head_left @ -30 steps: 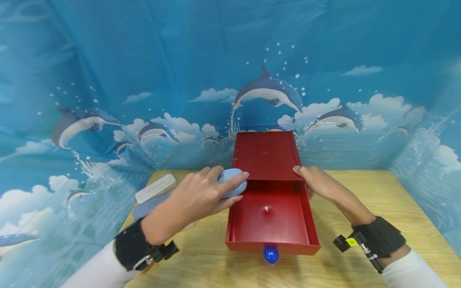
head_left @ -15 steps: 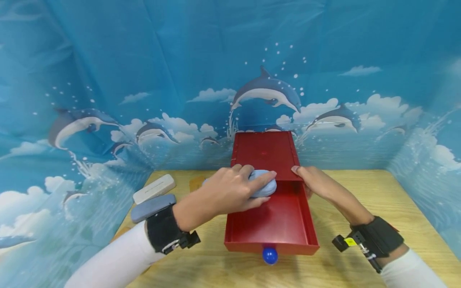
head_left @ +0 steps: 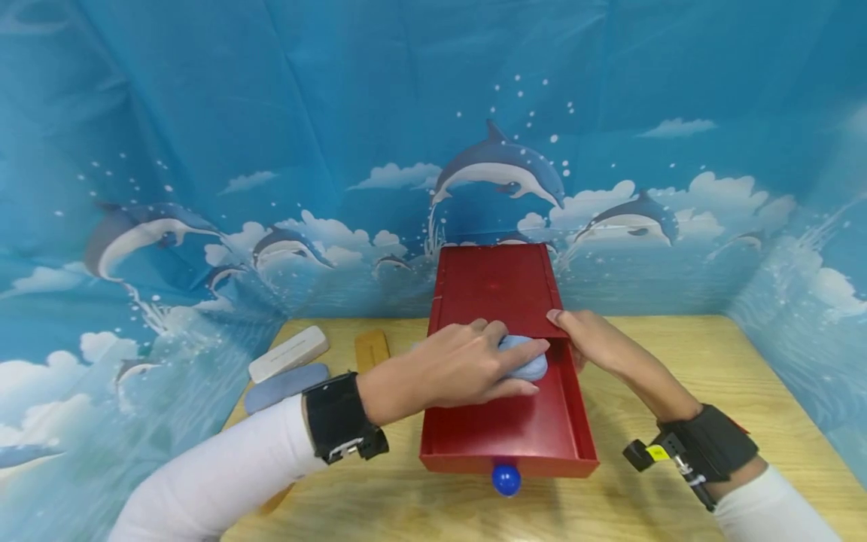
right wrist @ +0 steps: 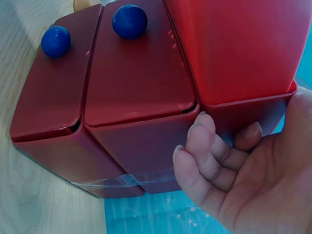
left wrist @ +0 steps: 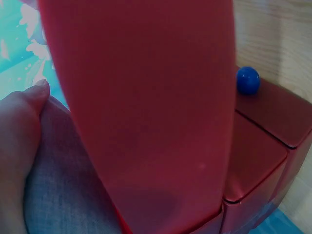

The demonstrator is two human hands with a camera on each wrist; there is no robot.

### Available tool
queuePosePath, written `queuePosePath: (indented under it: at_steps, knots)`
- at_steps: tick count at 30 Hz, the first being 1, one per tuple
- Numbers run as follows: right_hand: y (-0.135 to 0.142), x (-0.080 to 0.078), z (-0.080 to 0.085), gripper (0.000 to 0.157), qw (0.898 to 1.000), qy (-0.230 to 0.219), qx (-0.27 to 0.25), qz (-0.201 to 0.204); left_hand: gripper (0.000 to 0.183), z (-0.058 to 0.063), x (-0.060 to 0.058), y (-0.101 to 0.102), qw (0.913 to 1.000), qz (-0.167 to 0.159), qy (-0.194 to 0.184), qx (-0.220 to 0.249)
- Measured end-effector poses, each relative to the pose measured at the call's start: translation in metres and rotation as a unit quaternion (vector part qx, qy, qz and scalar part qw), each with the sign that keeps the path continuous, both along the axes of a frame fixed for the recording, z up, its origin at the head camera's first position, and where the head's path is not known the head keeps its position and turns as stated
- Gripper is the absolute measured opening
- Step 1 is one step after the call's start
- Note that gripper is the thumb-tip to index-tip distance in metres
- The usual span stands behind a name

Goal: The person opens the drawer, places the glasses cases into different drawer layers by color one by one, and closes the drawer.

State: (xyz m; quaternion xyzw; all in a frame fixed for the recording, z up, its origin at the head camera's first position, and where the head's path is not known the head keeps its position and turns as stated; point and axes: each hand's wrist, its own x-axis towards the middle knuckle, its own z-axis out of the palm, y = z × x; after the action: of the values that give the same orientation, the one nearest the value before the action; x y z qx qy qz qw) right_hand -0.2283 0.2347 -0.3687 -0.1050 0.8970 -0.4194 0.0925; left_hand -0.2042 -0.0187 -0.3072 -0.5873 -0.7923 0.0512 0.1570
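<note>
My left hand (head_left: 467,365) holds a light-blue, fabric-covered glasses case (head_left: 524,357) over the pulled-out top drawer (head_left: 508,425) of a red drawer cabinet (head_left: 494,290). The left wrist view shows the same glasses case (left wrist: 73,170) beside the drawer's red wall, with a finger along its edge. Most of the case is hidden under the hand in the head view. My right hand (head_left: 596,342) rests against the cabinet's right side. Its thumb lies on the top edge, and in the right wrist view its relaxed fingers (right wrist: 209,161) touch the side.
At left on the wooden table (head_left: 664,497) lie a white case (head_left: 289,354), a grey-blue case (head_left: 286,385) and a yellow case (head_left: 371,348). A blue knob (head_left: 506,479) juts from the drawer front. Behind stands a dolphin-print backdrop (head_left: 379,90).
My left hand has carried the blue glasses case rightward, from the drawer's left edge to above its inside. The yellow case has come into view. My right hand stays on the cabinet.
</note>
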Motion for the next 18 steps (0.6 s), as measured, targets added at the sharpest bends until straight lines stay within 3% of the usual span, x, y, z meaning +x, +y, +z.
queuePosePath:
  at_steps: [9, 14, 18]
  knots:
    - [0.002, -0.001, 0.001, 0.065, 1.000, -0.009, -0.004, 0.003, 0.063, 0.003, 0.006, 0.011, 0.9906, 0.028, -0.106, -0.082]
    - [0.001, -0.001, 0.000, 0.063, 1.000, -0.005, -0.007, 0.009, 0.060, 0.000, 0.013, 0.016, 0.9812, 0.047, -0.123, -0.141]
    - [0.001, -0.001, 0.000, 0.063, 1.000, -0.003, -0.010, 0.013, 0.060, -0.002, 0.016, 0.020, 0.9793, 0.048, -0.124, -0.153]
